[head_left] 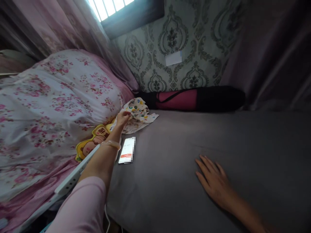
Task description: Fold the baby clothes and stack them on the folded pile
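Note:
My left hand (123, 119) reaches far forward, its fingers closed on the near left side of a crumpled white cloth (139, 111) with small coloured prints. What kind of cloth it is, I cannot tell. The cloth lies on a grey-covered bed (175, 168), close to the wall. My right hand (213, 179) rests flat on the grey sheet with fingers spread and nothing in it. A phone (126, 150) with a lit screen lies just right of my left forearm.
Against the patterned wall lies a long black and maroon bag (179, 99). A floral cover (60, 97) bulges at the left. Beside my left arm are a yellow cartoon cushion (91, 145) and a white rail (76, 171). A white cable (107, 216) hangs at the bed's near edge.

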A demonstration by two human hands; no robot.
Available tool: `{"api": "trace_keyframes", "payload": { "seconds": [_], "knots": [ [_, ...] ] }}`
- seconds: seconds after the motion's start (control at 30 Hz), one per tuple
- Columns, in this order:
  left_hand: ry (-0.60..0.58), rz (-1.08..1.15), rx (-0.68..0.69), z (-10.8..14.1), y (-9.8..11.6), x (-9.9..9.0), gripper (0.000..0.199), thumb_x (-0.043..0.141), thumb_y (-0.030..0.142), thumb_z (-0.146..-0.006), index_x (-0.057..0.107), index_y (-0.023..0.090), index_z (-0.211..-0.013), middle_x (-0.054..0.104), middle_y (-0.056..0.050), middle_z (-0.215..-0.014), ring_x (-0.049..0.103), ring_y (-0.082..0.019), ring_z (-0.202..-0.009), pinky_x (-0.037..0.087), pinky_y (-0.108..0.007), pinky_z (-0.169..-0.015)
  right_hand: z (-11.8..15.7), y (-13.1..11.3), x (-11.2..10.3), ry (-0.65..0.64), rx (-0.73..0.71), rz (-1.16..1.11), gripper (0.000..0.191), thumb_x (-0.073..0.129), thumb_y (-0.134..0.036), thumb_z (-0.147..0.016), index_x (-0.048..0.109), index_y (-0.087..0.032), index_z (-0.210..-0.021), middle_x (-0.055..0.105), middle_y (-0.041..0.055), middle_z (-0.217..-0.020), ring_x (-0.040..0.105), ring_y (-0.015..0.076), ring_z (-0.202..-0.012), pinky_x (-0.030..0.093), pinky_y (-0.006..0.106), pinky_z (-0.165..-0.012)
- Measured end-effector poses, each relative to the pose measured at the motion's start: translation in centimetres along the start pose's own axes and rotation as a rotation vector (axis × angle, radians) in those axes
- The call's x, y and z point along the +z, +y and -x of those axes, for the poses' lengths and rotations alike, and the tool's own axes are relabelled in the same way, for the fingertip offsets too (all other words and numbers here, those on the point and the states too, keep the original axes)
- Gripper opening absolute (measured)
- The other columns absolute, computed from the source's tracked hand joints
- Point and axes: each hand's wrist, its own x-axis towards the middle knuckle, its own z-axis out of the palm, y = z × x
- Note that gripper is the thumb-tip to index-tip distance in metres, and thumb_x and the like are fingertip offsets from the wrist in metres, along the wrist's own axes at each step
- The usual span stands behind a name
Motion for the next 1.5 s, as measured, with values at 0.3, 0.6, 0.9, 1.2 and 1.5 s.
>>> {"api": "trace_keyframes", "payload": {
  "seconds": [0.3,0.6,0.9,1.2,1.5],
  "knots": [
    [-0.344,0.694,0.079,4.0,13.3,1.8,0.032,0.069,0.023,-0.063,0.071,0.017,-0.094,0.067,-0.001,-0.078,0.059,-0.012,-0.065,0.047,-0.025,-0.063,0.1,-0.3,-0.8,0.000,-0.009,-0.078,0.049,0.034,-0.040,-0.097,0.052,-0.017,-0.135,0.045,0.0136,-0.144,0.036,0.0277,-0.136,0.027,0.053,-0.112],
    [-0.799,0.841,0.118,14.4,24.5,4.3,0.034,0.059,0.005,-0.069,0.068,0.011,-0.100,0.064,-0.003,-0.074,0.058,-0.008,-0.059,0.051,-0.026,-0.065,-0.3,-1.5,-4.1,0.163,0.010,-0.605,0.034,0.041,-0.032,-0.095,0.057,-0.023,-0.124,0.062,0.0099,-0.122,0.058,0.0223,-0.114,0.045,0.043,-0.100],
    [-0.920,0.919,0.447,21.3,29.9,7.4,0.047,0.062,0.011,-0.075,0.055,0.012,-0.121,0.064,-0.006,-0.094,0.064,-0.015,-0.087,0.052,-0.036,-0.085,-1.6,-2.6,-7.1,0.455,0.482,-0.933,0.047,0.062,-0.047,-0.081,0.056,-0.017,-0.117,0.067,0.0129,-0.107,0.065,0.0256,-0.094,0.052,0.041,-0.086],
    [-0.349,0.302,0.743,19.9,29.3,7.9,0.031,0.057,0.011,-0.072,0.066,0.014,-0.101,0.056,-0.005,-0.093,0.056,-0.017,-0.088,0.046,-0.035,-0.089,-0.4,1.7,-9.1,0.356,0.403,-1.219,0.025,0.050,-0.036,-0.087,0.062,-0.020,-0.102,0.068,0.0048,-0.099,0.063,0.0195,-0.096,0.051,0.037,-0.088],
    [-0.730,0.509,0.574,19.9,27.5,4.6,0.011,0.057,0.026,-0.064,0.053,0.016,-0.059,0.057,-0.002,-0.082,0.054,-0.016,-0.081,0.046,-0.026,-0.070,2.1,5.3,-16.3,-0.022,0.425,-1.487,0.026,0.061,-0.038,-0.079,0.067,-0.019,-0.096,0.070,0.0049,-0.087,0.068,0.0251,-0.086,0.054,0.039,-0.076]
  ]
}}
